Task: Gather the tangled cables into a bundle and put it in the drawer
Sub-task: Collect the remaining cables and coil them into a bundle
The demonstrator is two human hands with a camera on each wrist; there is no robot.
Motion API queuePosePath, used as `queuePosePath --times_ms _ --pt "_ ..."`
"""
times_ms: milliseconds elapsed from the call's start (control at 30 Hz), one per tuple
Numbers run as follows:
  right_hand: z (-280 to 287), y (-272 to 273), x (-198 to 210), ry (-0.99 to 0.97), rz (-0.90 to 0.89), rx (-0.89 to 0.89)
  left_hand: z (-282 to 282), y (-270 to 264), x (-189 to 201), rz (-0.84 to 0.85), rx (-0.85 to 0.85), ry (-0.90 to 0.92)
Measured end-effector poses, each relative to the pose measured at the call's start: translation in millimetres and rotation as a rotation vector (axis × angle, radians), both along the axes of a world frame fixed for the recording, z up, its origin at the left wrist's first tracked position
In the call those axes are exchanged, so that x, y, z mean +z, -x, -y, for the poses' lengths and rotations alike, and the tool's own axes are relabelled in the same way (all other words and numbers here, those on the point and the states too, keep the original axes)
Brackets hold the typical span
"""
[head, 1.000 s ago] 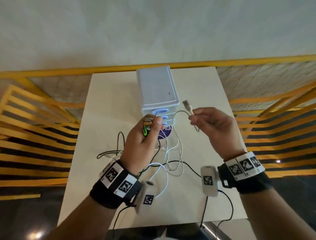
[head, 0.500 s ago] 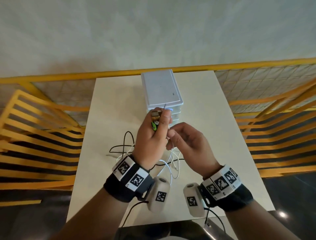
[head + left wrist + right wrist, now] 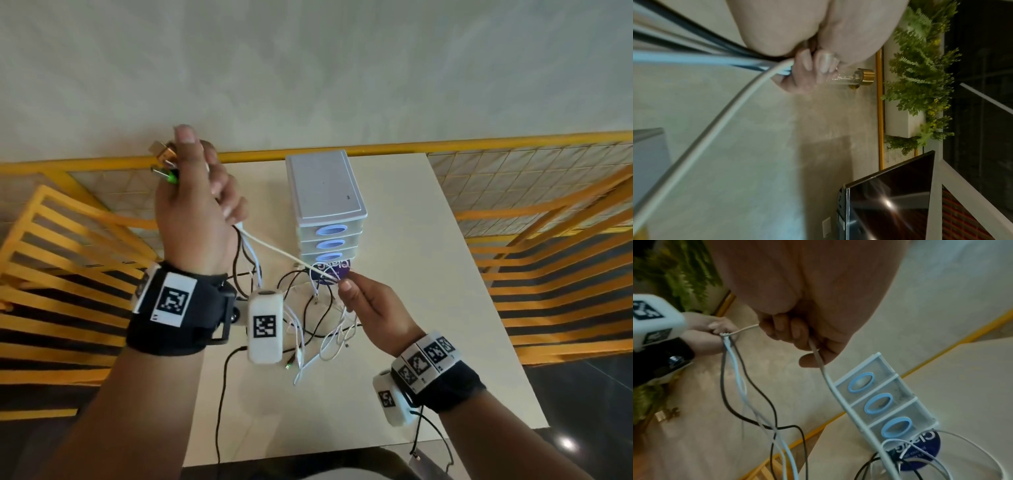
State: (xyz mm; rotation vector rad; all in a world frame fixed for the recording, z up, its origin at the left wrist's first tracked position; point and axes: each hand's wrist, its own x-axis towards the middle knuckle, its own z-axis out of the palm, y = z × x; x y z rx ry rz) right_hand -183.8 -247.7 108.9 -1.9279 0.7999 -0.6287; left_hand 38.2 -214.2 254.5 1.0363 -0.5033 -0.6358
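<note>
White and black cables, tangled, partly heaped on a cream table in front of a small plastic drawer unit, partly lifted clear of it. Several strands gathered in the raised left hand, fingers curled round them, plug ends sticking out past the thumb at upper left. One white cable drawn taut from that fist down to the right hand, pinched there between thumb and fingertips just in front of the lowest drawer. Same pinch seen from the right wrist: cable running through the curled fingers and down across the drawer fronts. Loose black and white loops hanging from the left fist toward the tabletop, the rest lying between the two wrists. From the left wrist, curled fingers closed over a bundle of white and dark strands, heavily blurred. Three drawers stacked, all closed, each with a blue oval handle; a round purple sticker on the table at the unit's foot, under the cables. Black wrist straps with square printed markers on both forearms, white camera pods hanging below. Yellow slatted railing on both sides of the table, pale wall beyond. Leafy plants and a dark screen in the left wrist view.
</note>
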Motion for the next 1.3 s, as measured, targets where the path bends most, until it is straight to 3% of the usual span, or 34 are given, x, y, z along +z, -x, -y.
queuePosePath --times_ms 333,567,667,833,967,1067,1200,1300 --pt "21.2 45.1 -30.7 -0.163 -0.071 -0.174 -8.4 -34.6 19.1 -0.017 0.192 0.044" --pt "22.3 64.5 -49.0 -0.212 -0.066 -0.259 -12.0 -53.4 20.6 0.003 0.18 0.063" --pt "21.8 56.9 -41.6 -0.21 -0.074 -0.283 -9.5 -27.7 16.3 0.162 0.141 -0.055" --pt "21.3 25.3 4.8 -0.09 -0.003 -0.193 -8.7 31.5 -36.4 0.864 -0.198 -0.239" --pt "17.1 7.8 32.9 -0.022 0.012 -0.112 -8.6 64.6 -73.5 1.212 -0.34 -0.398" --pt "17.0 2.7 40.1 -0.063 0.038 -0.075 -4.6 69.7 -82.7 1.241 -0.349 -0.518" --pt "21.0 7.2 28.4 -0.041 0.015 -0.049 0.9 46.3 -74.7 1.267 -0.236 -0.442" --pt "25.5 17.8 10.5 -0.084 0.042 -0.08 2.3 18.9 -64.3 1.191 -0.128 -0.414"
